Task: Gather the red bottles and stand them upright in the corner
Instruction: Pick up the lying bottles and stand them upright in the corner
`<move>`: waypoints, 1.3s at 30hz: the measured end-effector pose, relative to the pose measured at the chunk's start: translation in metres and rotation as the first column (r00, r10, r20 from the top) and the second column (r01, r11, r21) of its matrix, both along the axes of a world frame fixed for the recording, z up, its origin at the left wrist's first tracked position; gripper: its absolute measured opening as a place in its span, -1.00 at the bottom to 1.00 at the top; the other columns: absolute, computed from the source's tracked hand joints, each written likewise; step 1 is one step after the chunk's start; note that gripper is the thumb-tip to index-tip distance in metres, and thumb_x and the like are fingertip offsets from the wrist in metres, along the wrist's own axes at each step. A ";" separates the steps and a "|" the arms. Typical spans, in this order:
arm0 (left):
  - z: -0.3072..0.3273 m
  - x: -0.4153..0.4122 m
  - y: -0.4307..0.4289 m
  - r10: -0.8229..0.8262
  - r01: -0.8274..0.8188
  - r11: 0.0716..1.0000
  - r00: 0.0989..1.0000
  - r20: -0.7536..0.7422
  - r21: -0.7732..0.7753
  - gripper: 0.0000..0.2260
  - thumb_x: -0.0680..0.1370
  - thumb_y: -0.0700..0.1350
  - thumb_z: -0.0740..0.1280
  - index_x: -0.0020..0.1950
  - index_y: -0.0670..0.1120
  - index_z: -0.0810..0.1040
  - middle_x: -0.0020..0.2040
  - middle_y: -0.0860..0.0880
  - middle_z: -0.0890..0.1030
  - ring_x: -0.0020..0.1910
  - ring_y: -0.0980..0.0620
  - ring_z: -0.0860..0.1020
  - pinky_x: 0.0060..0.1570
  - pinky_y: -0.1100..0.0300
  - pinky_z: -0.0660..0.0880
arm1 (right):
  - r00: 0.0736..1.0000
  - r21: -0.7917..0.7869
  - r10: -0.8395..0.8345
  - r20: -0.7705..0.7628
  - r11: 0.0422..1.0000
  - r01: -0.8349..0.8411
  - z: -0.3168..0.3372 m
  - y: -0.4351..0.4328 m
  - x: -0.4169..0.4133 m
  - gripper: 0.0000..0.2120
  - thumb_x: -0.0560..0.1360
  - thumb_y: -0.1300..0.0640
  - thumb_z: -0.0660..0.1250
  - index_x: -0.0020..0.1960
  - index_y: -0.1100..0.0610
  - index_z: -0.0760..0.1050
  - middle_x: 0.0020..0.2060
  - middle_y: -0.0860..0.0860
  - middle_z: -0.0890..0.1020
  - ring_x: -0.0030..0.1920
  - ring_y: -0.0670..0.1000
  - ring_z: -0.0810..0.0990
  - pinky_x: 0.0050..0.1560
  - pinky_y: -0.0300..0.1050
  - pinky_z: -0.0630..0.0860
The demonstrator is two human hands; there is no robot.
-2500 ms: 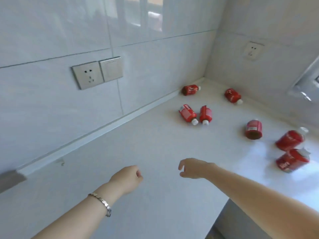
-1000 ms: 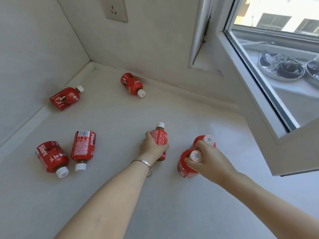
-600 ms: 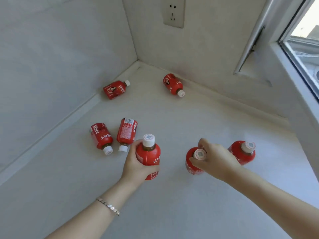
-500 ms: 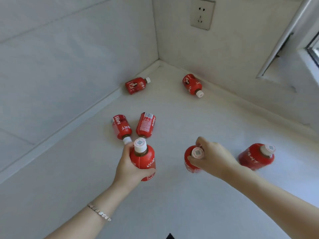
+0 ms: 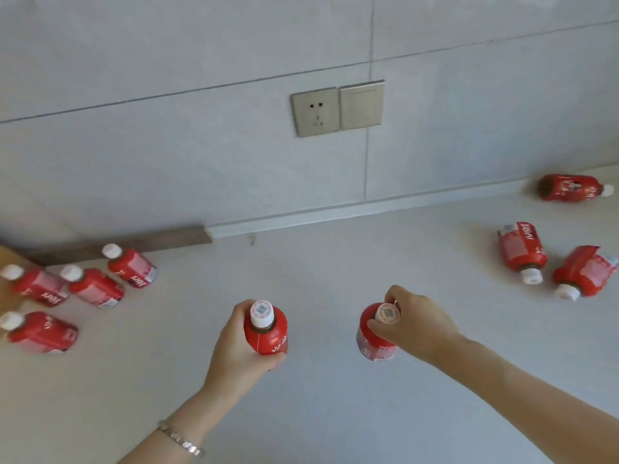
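My left hand [image 5: 234, 349] grips a red bottle [image 5: 268, 333] with a white cap, held upright above the counter. My right hand [image 5: 418, 324] holds a second red bottle [image 5: 373, 341] by its cap and neck. At the far left, several red bottles [image 5: 95, 288] stand upright in a group near a wooden strip. At the right, two bottles [image 5: 521, 251] lie side by side on the counter, caps toward me. Another bottle [image 5: 569, 192] lies against the wall at the far right.
The pale counter [image 5: 318, 262] runs along a tiled wall bearing a metal socket and switch plate [image 5: 336, 108]. A brown wooden strip [image 5: 134, 242] lies along the wall base at the left. A wooden surface edge [image 5: 6, 254] shows at the far left.
The view has swung left from the window corner to the socket wall. Both hands carried their bottles along. The upright group at the left has come into view.
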State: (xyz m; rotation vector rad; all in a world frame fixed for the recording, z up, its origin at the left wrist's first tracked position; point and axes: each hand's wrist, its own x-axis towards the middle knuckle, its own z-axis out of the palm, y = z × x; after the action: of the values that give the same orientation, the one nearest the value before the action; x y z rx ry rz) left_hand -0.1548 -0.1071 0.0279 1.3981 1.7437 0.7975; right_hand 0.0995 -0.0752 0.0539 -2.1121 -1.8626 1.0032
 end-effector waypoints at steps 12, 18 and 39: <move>-0.056 -0.333 -0.002 0.512 -0.517 0.853 0.856 -0.074 -0.078 -0.30 0.24 -0.33 0.55 0.29 -0.01 0.35 0.20 0.00 0.50 0.24 -0.08 0.48 0.25 0.04 0.40 | 0.987 -0.027 0.151 -0.046 0.988 -0.153 -0.029 0.034 -0.310 -0.74 0.40 -0.05 0.38 -0.04 0.06 0.40 -0.32 -0.07 0.54 -0.31 0.01 0.53 -0.35 -0.17 0.43; -0.079 -0.393 0.000 0.669 -0.666 0.742 0.744 0.013 -0.077 -0.34 0.26 -0.37 0.52 0.27 -0.08 0.35 0.18 -0.06 0.53 0.20 -0.11 0.52 0.13 0.10 0.47 | 0.975 -0.048 0.185 -0.121 0.980 -0.192 -0.044 0.045 -0.406 -0.74 0.43 -0.02 0.37 0.00 0.12 0.43 -0.19 0.03 0.59 -0.22 0.06 0.55 -0.38 -0.20 0.43; -0.087 -0.350 -0.015 -0.201 -0.025 0.782 0.936 -0.290 -0.622 -0.80 0.50 -0.09 0.17 -0.33 -0.03 0.31 -0.31 0.00 0.42 -0.28 0.00 0.40 -0.29 0.19 0.26 | 0.902 -0.196 0.432 0.014 0.885 -0.421 -0.070 0.073 -0.449 -0.59 0.51 0.00 0.27 0.31 0.13 0.35 0.16 0.10 0.57 0.10 0.10 0.57 -0.01 -0.08 0.46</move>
State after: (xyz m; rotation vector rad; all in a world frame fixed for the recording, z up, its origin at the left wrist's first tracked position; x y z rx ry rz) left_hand -0.5049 -0.1220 -0.0593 1.1777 1.9344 -0.1139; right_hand -0.3498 -0.0024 -0.0165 -1.8728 -2.4199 1.2618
